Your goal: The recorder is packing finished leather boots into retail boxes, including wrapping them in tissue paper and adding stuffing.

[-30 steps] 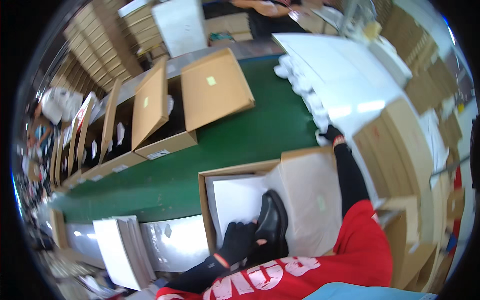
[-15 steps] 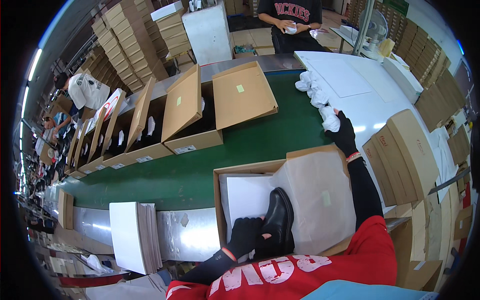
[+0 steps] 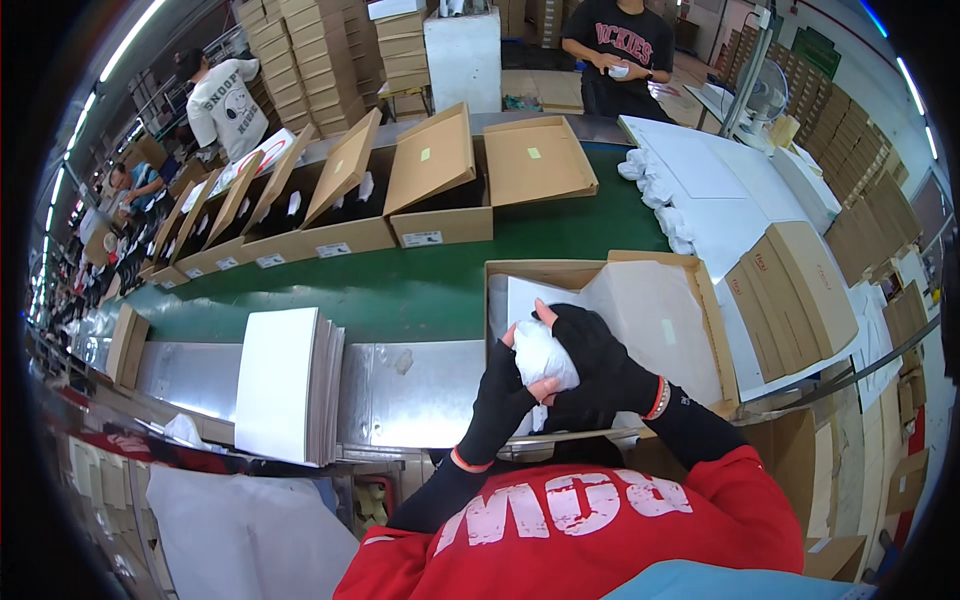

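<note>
A crumpled white paper wad [image 3: 543, 362] is held between my two hands above the open shoebox [image 3: 718, 335]. My left hand [image 3: 493, 405], in a black fingerless glove, grips the wad from the left. From the right, my right hand [image 3: 603, 365], gloved the same way, closes over it. Thin paper [image 3: 655, 305] lines the box and spreads over its raised right side. A white sheet [image 3: 525, 292] shows in the left part of the box. The black shoe is mostly hidden beneath my hands and wrists.
Several open shoeboxes [image 3: 440, 222] line the far side of the green belt [image 3: 420, 275]. More white wads [image 3: 655, 195] lie along the white table [image 3: 745, 200]. A stack of white sheets [image 3: 280, 385] stands at left, folded cartons [image 3: 790, 300] at right. A co-worker [image 3: 620, 60] stands across.
My right hand has brought a white wad from the table edge to above the box. My left hand has left the black shoe and now grips the wad too. The view has shifted.
</note>
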A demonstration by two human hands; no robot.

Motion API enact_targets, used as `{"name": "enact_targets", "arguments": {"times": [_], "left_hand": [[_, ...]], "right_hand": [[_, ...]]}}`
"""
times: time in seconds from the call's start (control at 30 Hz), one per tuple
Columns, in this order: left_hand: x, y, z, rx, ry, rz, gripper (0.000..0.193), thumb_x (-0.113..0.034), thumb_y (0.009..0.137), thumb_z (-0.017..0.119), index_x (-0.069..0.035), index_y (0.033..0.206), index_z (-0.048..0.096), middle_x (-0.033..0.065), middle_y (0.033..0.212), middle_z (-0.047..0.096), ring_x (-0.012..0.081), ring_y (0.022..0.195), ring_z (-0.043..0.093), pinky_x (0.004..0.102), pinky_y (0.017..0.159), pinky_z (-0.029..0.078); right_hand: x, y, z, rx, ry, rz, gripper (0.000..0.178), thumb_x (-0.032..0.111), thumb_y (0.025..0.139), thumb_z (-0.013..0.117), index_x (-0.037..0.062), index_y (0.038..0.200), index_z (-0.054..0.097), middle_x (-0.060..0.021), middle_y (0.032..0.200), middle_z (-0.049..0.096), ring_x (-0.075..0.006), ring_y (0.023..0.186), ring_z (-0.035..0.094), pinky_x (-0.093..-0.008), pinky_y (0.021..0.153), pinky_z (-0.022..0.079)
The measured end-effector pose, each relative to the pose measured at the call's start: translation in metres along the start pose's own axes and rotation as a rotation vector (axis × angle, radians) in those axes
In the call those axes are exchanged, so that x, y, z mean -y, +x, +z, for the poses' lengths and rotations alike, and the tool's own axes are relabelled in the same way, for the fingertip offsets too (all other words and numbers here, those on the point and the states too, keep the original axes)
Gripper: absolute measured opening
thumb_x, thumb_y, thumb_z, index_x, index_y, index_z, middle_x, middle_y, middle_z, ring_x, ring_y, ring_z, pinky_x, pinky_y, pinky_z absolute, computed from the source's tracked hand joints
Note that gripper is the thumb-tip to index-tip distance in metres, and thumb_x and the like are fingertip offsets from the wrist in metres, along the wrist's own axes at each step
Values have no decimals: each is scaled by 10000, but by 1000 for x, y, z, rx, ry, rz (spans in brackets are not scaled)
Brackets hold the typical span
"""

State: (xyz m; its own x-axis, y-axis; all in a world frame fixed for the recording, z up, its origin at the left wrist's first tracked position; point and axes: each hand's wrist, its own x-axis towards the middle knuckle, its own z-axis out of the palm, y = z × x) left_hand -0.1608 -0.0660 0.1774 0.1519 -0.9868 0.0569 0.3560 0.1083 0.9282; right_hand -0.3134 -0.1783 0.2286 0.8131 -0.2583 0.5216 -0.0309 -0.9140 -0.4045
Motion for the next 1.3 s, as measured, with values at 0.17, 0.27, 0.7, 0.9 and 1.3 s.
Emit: {"name": "enact_targets", "arguments": {"times": [0.17,0.27,0.7,0.9,1.3], "left_hand": [[4,-21,-17,62,273,105,876,-139,808,778,-17,1492,244,171,1256,560,243,1139,581,341,940,472],[4,-31,-17,-28,991,355,913,-236,731,828,-20,1463,328,203,1239,557,336,1127,583,370,930,478],[67,28,-38,86,1134,393,633,-291,712,826,-88,1264,595,140,1167,653,314,1090,624,380,932,485],[103,148,-30,90,1173,449,572,-291,689,849,-84,1132,552,109,984,670,278,920,671,355,778,517],[195,216,-21,159,1610,348,675,-399,747,744,-136,1325,517,158,1073,614,357,1025,570,485,883,432]], "right_hand": [[25,-13,10,173,205,230,986,88,746,740,60,1546,164,-174,1137,568,-332,1030,587,-393,893,462],[24,-29,21,211,282,322,898,55,810,670,73,1551,163,-173,1129,566,-329,995,593,-369,885,466],[-100,-179,-10,-143,-334,504,758,236,810,754,11,1437,393,-192,1433,459,-320,1334,440,-386,1108,355],[-160,-297,-14,-324,-599,899,664,340,876,699,-42,1361,454,-256,1277,539,-382,1190,516,-435,996,415],[-174,-321,29,-106,-478,1350,575,499,898,606,-27,1131,618,-243,1088,630,-366,1020,606,-436,867,469]]}}
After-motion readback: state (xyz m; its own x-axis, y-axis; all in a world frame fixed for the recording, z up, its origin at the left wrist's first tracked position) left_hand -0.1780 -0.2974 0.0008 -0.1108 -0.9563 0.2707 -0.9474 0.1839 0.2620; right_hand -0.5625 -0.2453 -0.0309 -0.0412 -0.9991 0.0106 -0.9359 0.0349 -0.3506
